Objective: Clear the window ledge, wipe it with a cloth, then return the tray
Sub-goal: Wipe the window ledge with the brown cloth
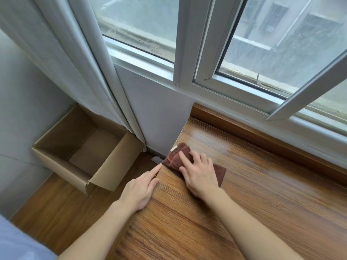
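While right hand (200,175) presses flat, fingers spread, on cloth (187,162) | left hand (141,190) open, bracing ledge (262,194) edge beside | advise even pressure into corner ahead.

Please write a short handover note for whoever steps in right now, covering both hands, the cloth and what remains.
Right hand: flat, palm down, pressing the brown cloth onto the wooden ledge at its left end, by the wall corner.
Left hand: holds nothing; its index finger points along the ledge's left edge.
Ledge: the visible part carries only the cloth, so clearing looks done there; wiping is under way.
Tray: not in view.
Open cardboard box on the floor to the left, empty as far as visible.
Left: finish wiping, then return the tray.
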Demonstrator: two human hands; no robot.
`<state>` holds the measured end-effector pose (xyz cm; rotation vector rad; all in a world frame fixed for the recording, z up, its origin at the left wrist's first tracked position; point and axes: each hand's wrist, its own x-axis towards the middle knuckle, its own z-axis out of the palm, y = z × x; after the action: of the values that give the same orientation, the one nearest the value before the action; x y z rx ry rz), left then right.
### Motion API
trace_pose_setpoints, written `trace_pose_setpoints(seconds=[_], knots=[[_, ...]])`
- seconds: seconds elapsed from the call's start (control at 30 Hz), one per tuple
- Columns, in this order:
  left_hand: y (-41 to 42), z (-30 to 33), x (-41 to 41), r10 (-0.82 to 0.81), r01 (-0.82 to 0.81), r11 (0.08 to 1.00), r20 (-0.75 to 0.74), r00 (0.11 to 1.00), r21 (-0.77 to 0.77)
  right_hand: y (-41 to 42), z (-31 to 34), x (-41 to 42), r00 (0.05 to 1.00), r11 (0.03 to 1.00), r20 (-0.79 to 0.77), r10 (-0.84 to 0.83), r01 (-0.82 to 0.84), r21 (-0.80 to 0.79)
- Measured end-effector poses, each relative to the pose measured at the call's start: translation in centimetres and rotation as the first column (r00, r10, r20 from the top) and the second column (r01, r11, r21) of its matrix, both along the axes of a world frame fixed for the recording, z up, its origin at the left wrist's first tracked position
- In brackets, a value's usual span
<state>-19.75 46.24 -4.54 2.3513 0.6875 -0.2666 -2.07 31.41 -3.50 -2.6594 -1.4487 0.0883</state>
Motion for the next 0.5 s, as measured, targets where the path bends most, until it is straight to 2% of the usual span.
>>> trace_pose_setpoints(seconds=[0.3,0.5], knots=[[-0.2,-0.2,-0.3,0.094,-0.094,0.995,0.021,0.995,-0.029,-6.2,0.1,-10.4,0.978,0.977,-0.023,0.208,-0.207,0.049],[-0.4,0.3,-0.2,0.067,-0.067,0.998,0.029,0.997,0.011,-7.4,0.0,-15.4,0.920,0.919,-0.017,0.391,-0.389,0.057]])
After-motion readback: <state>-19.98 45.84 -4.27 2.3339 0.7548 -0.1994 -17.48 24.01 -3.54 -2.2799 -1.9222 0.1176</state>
